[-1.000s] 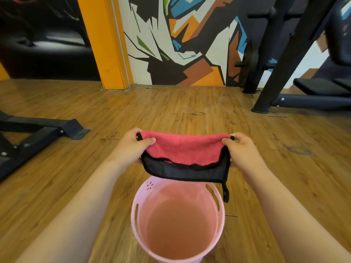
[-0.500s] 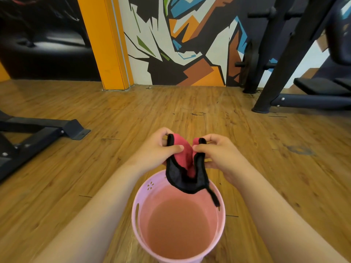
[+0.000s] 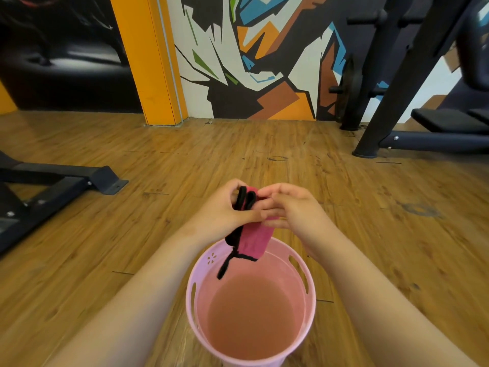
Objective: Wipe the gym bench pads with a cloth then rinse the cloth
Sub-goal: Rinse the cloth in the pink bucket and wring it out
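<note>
A: What has shifted in the last half second?

B: The cloth [image 3: 255, 241] has been gathered tighter. It was a loose sag between the two hands, and now it is a narrow folded bundle with the hands closed together over it.

A: How is it held?

B: The left hand [image 3: 225, 213] wraps its fingers round the upper folds, thumb across the front. The right hand [image 3: 296, 210] pinches the same bundle from the other side, fingertips touching the left thumb.

A: And the cloth itself?

B: Soft pink terry with a black bound edge; a thin black loop dangles from its lower corner. It hangs above the far rim of the bucket [image 3: 312, 292] — round pink plastic, slotted walls, still water inside — which stands on the wood-plank floor [image 3: 164, 160].
</note>
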The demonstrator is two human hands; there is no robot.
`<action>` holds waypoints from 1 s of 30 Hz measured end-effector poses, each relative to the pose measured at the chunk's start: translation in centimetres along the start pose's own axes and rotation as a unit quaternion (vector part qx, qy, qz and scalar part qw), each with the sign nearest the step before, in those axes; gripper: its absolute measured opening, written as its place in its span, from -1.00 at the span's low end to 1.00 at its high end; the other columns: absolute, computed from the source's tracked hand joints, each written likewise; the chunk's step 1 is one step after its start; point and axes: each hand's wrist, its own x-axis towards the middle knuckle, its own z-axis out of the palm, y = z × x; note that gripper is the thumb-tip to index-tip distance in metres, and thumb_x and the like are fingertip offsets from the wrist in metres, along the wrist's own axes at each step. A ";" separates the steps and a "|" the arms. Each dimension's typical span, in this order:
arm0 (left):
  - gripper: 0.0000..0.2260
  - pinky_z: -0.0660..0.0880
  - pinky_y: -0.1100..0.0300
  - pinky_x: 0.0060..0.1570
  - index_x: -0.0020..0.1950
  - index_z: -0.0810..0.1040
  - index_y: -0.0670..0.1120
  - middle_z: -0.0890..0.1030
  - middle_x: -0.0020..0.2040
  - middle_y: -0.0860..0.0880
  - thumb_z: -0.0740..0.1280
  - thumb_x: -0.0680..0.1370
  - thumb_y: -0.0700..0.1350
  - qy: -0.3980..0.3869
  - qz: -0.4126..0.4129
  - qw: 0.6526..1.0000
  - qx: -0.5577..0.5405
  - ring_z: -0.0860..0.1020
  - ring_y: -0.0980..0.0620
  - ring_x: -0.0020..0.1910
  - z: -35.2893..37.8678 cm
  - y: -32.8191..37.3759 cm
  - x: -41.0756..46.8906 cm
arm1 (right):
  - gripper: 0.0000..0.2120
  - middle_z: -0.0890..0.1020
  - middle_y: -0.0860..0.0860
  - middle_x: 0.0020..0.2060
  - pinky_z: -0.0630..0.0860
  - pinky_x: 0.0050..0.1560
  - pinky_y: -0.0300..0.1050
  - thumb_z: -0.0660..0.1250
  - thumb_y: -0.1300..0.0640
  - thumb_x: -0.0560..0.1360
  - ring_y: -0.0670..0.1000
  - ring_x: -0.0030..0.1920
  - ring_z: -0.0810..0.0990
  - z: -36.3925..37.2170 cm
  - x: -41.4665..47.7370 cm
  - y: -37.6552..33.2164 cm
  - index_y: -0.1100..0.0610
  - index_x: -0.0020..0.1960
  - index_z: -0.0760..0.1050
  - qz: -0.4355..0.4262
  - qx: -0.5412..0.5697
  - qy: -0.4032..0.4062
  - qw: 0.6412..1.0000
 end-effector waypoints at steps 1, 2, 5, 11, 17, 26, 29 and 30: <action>-0.69 0.54 0.06 -0.12 0.05 0.49 -0.16 0.64 -0.11 -0.18 0.53 0.42 -0.13 0.002 0.003 1.000 -0.003 0.61 -0.03 -0.18 -0.1 -0.1 0.0 | -0.71 0.66 0.07 -0.28 0.59 -0.16 -0.15 0.03 0.35 0.60 -0.05 -0.29 0.63 0.2 0.1 0.0 0.22 0.02 0.53 0.000 -0.008 0.008 1.000; -0.76 0.52 0.09 -0.14 0.05 0.49 -0.18 0.64 -0.15 -0.17 0.47 0.47 -0.20 0.002 0.002 1.000 -0.006 0.59 0.00 -0.21 -0.1 -0.2 0.1 | -0.71 0.66 0.05 -0.31 0.56 -0.17 -0.17 0.04 0.36 0.58 -0.05 -0.30 0.63 0.4 0.2 0.1 0.20 -0.01 0.53 0.000 -0.010 0.019 1.000; -0.90 0.46 0.01 -0.09 0.06 0.48 -0.23 0.61 -0.16 -0.26 0.31 0.56 -0.31 -0.007 -0.013 1.000 -0.020 0.56 -0.07 -0.19 -0.3 -0.2 0.1 | -0.75 0.62 0.02 -0.30 0.49 -0.23 -0.21 0.12 0.34 0.55 -0.06 -0.31 0.56 0.7 0.5 0.8 0.13 -0.11 0.53 -0.008 -0.011 0.095 0.995; -0.89 0.42 0.37 -0.34 -0.04 0.53 -0.09 0.57 -0.26 0.03 0.24 0.61 -0.24 0.007 -0.045 0.993 -0.107 0.54 0.15 -0.32 -1.4 -0.7 -0.5 | -0.74 0.55 -0.08 -0.01 0.37 -0.19 -0.26 0.32 0.00 0.55 -0.17 -0.09 0.51 0.1 0.1 2.5 0.05 0.20 0.44 -0.003 -0.011 0.159 0.987; -0.83 0.44 0.11 -0.15 0.07 0.58 -0.12 0.62 -0.11 -0.08 0.20 0.61 -0.23 0.104 -0.108 0.953 -0.264 0.57 -0.05 -0.13 -3.0 -2.4 -0.8 | -0.64 0.67 0.05 0.00 0.38 0.28 0.05 0.20 -0.25 0.52 0.00 -0.02 0.65 1.5 -0.3 4.5 -0.03 0.15 0.47 0.148 0.074 -0.018 0.986; -0.83 0.47 0.12 -0.18 0.06 0.57 -0.11 0.62 -0.09 -0.10 0.18 0.64 -0.18 0.105 -0.175 0.949 -0.239 0.58 -0.05 -0.14 -5.0 -5.5 -2.9 | -0.92 0.64 0.11 -0.03 0.61 -0.03 -0.03 0.28 0.25 0.57 0.06 -0.09 0.65 4.6 0.1 6.3 0.15 0.03 0.52 0.131 0.123 -0.078 0.981; -0.86 0.42 0.28 -0.30 -0.01 0.51 -0.09 0.55 -0.14 -0.03 0.17 0.66 -0.16 0.111 -0.162 0.978 -0.073 0.53 0.08 -0.24 -5.8 -6.9 -3.9 | -0.91 0.61 0.11 -0.05 0.58 -0.34 -0.16 0.22 0.29 0.59 0.02 -0.17 0.63 5.9 -0.1 6.6 0.15 -0.01 0.47 0.145 0.103 -0.067 0.982; -0.86 0.40 0.33 -0.34 -0.03 0.48 -0.08 0.52 -0.16 -0.01 0.17 0.66 -0.14 0.100 -0.152 0.983 -0.035 0.50 0.12 -0.27 -6.1 -7.3 -4.3 | -0.90 0.60 0.10 -0.08 0.57 -0.39 -0.19 0.20 0.30 0.60 0.01 -0.19 0.62 6.4 -0.2 6.8 0.16 0.00 0.46 0.150 0.097 -0.066 0.982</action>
